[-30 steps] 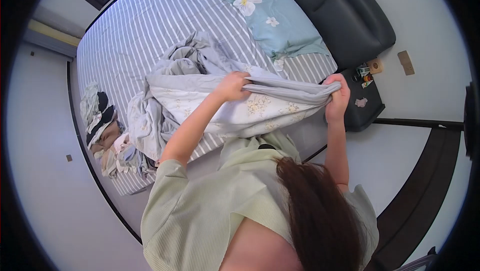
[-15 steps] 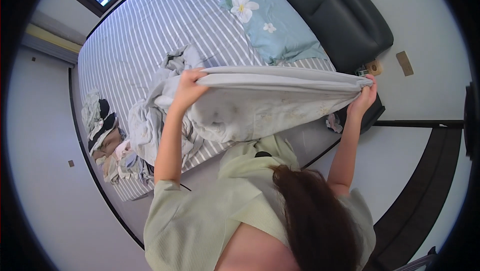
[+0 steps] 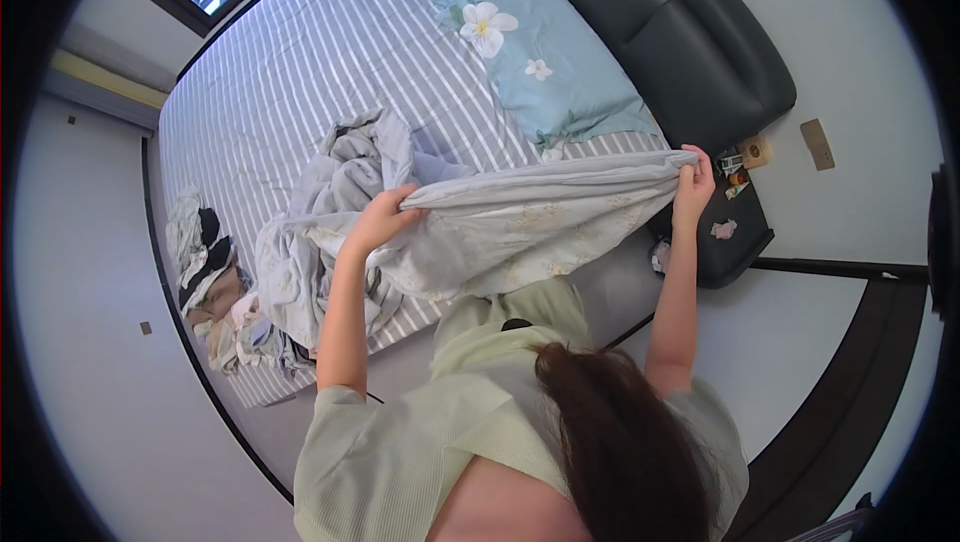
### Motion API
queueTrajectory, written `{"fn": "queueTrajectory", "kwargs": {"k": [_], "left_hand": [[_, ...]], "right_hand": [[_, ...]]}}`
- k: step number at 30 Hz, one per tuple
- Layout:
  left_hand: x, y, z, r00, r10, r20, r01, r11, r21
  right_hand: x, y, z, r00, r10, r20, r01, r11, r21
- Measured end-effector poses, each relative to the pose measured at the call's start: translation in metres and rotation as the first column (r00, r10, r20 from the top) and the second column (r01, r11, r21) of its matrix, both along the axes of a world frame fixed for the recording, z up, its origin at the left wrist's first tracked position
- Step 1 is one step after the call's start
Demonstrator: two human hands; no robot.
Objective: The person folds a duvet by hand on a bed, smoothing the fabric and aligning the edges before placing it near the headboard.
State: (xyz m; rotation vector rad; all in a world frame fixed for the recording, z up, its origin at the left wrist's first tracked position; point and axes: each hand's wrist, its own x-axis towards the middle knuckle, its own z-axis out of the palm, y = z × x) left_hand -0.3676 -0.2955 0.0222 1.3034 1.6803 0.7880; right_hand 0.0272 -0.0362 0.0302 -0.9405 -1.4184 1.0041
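A light grey quilt (image 3: pixel 530 222) with small pale yellow flowers is stretched across in front of me. My left hand (image 3: pixel 385 219) is closed on its upper edge near the middle of the picture. Farther right, my right hand (image 3: pixel 693 187) grips a gathered corner, so the span between the hands is drawn nearly straight. Below that edge the cloth hangs in folds over the near side of the bed. The remainder of the quilt lies bunched on the striped bed sheet (image 3: pixel 300 52), beyond and left of my left hand.
Several crumpled clothes (image 3: pixel 215 282) lie at the bed's left end. Two blue flowered pillows (image 3: pixel 565 62) rest by the dark padded headboard (image 3: pixel 680 32). A black bedside table (image 3: pixel 735 252) with small items stands at the right, near my right hand.
Both hands have come lower, the left slightly rightward and the right leftward, bringing the held edge down and shortening the span. More of the bedside table shows now.
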Motion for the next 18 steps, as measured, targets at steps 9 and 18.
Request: {"fn": "queueTrajectory", "kwargs": {"k": [9, 18], "left_hand": [[-0.035, 0.159, 0.020, 0.953, 0.302, -0.032, -0.278, 0.910, 0.306], [-0.079, 0.363, 0.018, 0.827, 0.530, -0.189, -0.463, 0.832, 0.307]], "right_hand": [[-0.016, 0.146, -0.023, 0.991, 0.104, 0.082, -0.095, 0.989, -0.112], [-0.108, 0.367, -0.020, 0.998, 0.052, -0.029, -0.052, 0.999, -0.003]]}}
